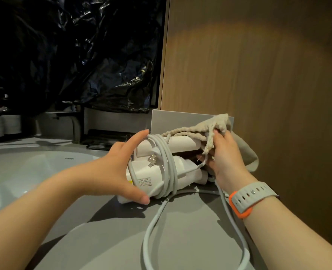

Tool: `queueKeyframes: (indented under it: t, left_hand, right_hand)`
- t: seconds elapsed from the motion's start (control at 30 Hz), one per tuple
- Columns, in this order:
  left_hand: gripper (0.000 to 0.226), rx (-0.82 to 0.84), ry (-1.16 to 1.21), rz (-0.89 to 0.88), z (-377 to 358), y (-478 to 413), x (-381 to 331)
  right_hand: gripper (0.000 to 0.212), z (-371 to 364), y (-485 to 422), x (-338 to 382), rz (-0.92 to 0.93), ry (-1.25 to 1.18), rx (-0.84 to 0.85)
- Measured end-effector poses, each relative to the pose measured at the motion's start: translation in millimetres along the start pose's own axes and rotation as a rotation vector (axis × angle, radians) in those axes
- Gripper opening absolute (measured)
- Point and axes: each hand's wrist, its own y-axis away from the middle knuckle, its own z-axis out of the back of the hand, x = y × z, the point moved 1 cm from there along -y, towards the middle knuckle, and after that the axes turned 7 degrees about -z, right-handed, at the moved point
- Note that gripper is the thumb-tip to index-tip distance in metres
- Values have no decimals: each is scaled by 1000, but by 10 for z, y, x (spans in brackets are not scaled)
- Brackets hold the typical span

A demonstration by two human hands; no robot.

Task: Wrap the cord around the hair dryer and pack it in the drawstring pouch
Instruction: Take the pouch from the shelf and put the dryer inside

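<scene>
Your left hand (120, 168) is wrapped round the near end of the white hair dryer (147, 173), fingers over the top and thumb underneath, so that end is firmly held. The dryer lies on its side just above the grey counter (190, 240), right of the sink (25, 168).

Several turns of the white cord (170, 162) go round the dryer's middle, and the plug (152, 159) is tucked flat against the body with its prongs showing. Not all of it is wound, though: a long loose loop of cord trails off the dryer and lies on the counter towards you.

Your right hand (225, 158) pinches the beige drawstring pouch (247, 152) at its gathered mouth, frayed string hanging from your fingers. The gathered rim lies across the dryer's upper white part at the far end (how far the dryer sits inside I cannot tell, your hand covers it). The rest of the pouch hangs slack behind your wrist.

So the hands are apart, one at each end of the dryer, each gripping its own thing. A grey-strapped watch (253, 195) with an orange band is on your right wrist.

Behind the pouch stands a white box (180, 121). A black plastic sheet (73, 45) hangs above the sink, and a wooden panel (258, 75) fills the right side.
</scene>
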Motion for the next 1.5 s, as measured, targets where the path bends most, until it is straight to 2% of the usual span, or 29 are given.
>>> queueKeyframes:
  t: [0.13, 0.37, 0.5, 0.63, 0.8, 0.9, 0.93, 1.0, 1.07, 1.13, 1.23, 1.3, 1.4, 1.5]
  left_hand:
    - [125, -10, 46, -26, 20, 33, 54]
    - [113, -84, 256, -43, -49, 59, 72]
    - [111, -228, 466, 3, 21, 74, 87]
    - [97, -380, 797, 30, 115, 64, 119]
    - [69, -464, 942, 74, 151, 91, 168]
    - [52, -530, 991, 84, 180, 91, 174]
    - [50, -551, 1015, 82, 189, 88, 172]
    - [49, -598, 1055, 88, 198, 88, 162]
    - [54, -636, 1084, 108, 206, 99, 147]
    - [53, -665, 1110, 125, 206, 111, 132]
    - [27, -711, 1137, 152, 201, 113, 118]
    - [14, -738, 1149, 167, 197, 113, 118]
    - [10, -758, 1173, 147, 203, 115, 109]
    - [9, -788, 1195, 124, 217, 121, 109]
  right_hand:
    - [20, -8, 12, -3, -2, 15, -20]
    - [23, 3, 37, 5, -11, 69, -21]
    - [22, 13, 79, 31, -68, 115, -16]
    - [18, -8, 148, -34, -124, 189, -15]
    - [18, -2, 179, 4, -100, 228, -7]
    - [15, 58, 212, 9, -13, 325, -128]
    - [24, 81, 231, 12, 54, 385, -210]
    - [52, 111, 271, 60, 246, 687, -398]
    - [72, 121, 295, 98, 413, 1037, -449]
    - [64, 135, 276, 93, 466, 1283, -377]
    - [25, 140, 208, 29, 374, 1538, -239]
    - [5, 129, 195, 17, 266, 1447, -123]
    - [24, 130, 151, 39, 122, 983, -53]
    - [47, 172, 144, 29, 23, 900, 9]
